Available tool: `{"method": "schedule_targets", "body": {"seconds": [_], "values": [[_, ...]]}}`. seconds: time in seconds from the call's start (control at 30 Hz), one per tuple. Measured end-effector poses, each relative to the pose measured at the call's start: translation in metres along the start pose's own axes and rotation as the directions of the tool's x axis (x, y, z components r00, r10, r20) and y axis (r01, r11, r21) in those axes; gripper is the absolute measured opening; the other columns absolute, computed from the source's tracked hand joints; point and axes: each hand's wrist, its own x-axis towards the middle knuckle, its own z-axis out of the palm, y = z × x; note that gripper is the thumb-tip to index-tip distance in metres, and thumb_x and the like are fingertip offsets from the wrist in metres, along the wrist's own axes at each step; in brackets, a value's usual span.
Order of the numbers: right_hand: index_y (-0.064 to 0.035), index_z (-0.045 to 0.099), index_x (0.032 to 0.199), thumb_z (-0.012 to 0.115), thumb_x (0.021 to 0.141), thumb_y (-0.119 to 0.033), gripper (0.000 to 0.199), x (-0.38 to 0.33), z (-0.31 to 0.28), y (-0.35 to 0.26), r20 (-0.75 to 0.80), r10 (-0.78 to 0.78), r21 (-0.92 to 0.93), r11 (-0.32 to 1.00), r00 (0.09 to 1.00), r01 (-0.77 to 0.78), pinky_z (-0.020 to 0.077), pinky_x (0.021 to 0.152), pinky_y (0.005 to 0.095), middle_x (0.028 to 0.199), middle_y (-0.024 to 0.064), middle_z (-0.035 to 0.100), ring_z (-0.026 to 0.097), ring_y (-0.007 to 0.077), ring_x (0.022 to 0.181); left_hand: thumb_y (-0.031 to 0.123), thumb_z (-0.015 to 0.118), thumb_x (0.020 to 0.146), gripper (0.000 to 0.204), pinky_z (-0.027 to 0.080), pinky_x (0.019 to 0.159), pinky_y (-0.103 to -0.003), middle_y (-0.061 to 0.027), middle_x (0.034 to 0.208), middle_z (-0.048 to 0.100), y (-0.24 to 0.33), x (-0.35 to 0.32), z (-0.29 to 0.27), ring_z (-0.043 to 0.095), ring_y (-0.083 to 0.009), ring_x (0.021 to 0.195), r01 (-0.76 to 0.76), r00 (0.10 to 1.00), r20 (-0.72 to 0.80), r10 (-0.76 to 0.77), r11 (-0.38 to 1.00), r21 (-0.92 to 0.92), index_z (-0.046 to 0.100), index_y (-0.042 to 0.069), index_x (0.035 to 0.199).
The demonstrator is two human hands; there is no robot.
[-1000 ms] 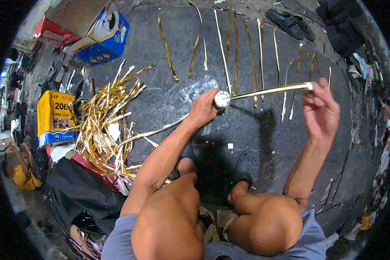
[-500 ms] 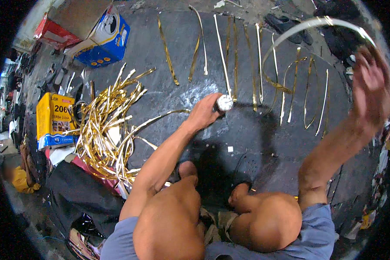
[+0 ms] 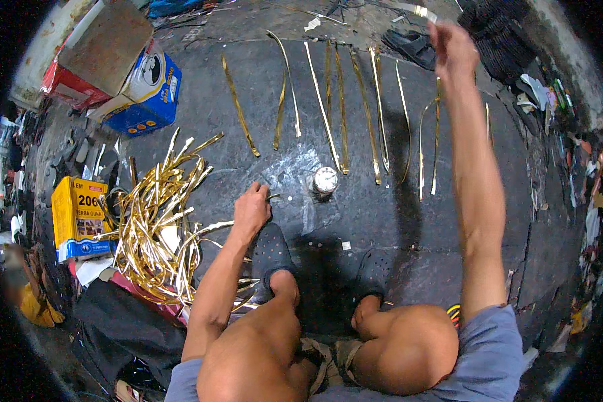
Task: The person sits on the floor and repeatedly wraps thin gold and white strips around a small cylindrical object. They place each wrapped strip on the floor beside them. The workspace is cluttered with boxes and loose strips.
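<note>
Gold strip pile [image 3: 147,221], left of both hands [image 3: 252,209] [image 3: 457,55]

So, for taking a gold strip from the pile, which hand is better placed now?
Probably the left hand: it is close to the pile of gold strips, on the same side. The right hand is stretched far forward, near the black sandals.

Dark mat [image 3: 201,100], spaced gold strips [image 3: 341,110], tangled strip pile [image 3: 157,221], silvery-topped container [image 3: 325,179]
</note>
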Motion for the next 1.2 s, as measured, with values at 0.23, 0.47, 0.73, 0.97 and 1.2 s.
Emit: {"method": "schedule_targets", "body": {"seconds": [0.23,0.47,0.73,0.97,1.2], "values": [[0.0061,0.063,0.091,0.065,0.087,0.002,0.006,-0.172,-0.162,0.189,-0.132,0.652,0.115,0.758,0.746,-0.642,0.0593,0.064,0.0277,0.084,0.0127,0.066,0.069,0.0229,0.074,0.021,0.068,0.078,0.021,0.052,0.067,-0.050,-0.0197,0.067,0.063,0.012,0.032,0.005,0.066,-0.0405,0.069,0.182,0.977,-0.058,-0.207,0.938,-0.295,0.058,0.003,0.075],[-0.0027,0.057,0.113,0.078,0.074,-0.010,0.045,-0.322,-0.109,0.187,0.009,0.380,-0.823,0.529,0.925,-0.209,0.0562,0.075,0.0355,0.094,0.0099,0.070,0.071,0.0233,0.088,0.026,0.074,0.072,0.028,0.050,0.065,-0.046,-0.0186,0.066,0.063,0.027,0.036,-0.030,0.066,-0.0362,0.068,0.274,0.938,-0.109,-0.330,0.895,-0.353,0.057,0.004,0.070],[-0.0036,0.062,0.121,0.084,0.068,-0.017,0.059,-0.306,-0.033,0.149,0.381,0.247,-0.704,0.702,0.891,0.106,0.0555,0.088,0.0427,0.113,0.0151,0.065,0.068,0.0308,0.103,-0.008,0.060,0.077,0.047,0.055,0.071,-0.034,-0.0103,0.098,0.072,0.072,0.056,-0.018,0.070,-0.0174,0.078,0.278,0.960,0.240,-0.142,0.564,-0.778,0.071,0.004,0.121],[0.0038,0.053,0.125,0.085,0.080,-0.010,0.057,-0.293,-0.027,0.129,0.051,0.226,-0.367,0.910,0.973,-0.192,0.0575,0.080,0.0318,0.107,0.0129,0.071,0.071,0.0195,0.093,-0.009,0.073,0.076,0.051,0.056,0.067,-0.027,-0.0064,0.095,0.067,0.067,0.046,0.010,0.071,-0.0187,0.081,0.466,0.881,0.443,-0.167,0.148,-0.872,0.065,-0.003,0.126],[0.0022,0.048,0.123,0.088,0.076,-0.018,0.065,-0.303,-0.012,0.121,0.168,0.209,-0.518,0.850,0.963,-0.095,0.0580,0.068,0.0314,0.107,0.0175,0.070,0.072,0.0204,0.086,-0.006,0.062,0.085,0.054,0.054,0.064,-0.018,-0.0045,0.101,0.068,0.059,0.034,0.019,0.069,-0.0105,0.080,0.579,0.815,0.556,0.164,-0.264,-0.771,0.055,-0.004,0.138]]}}
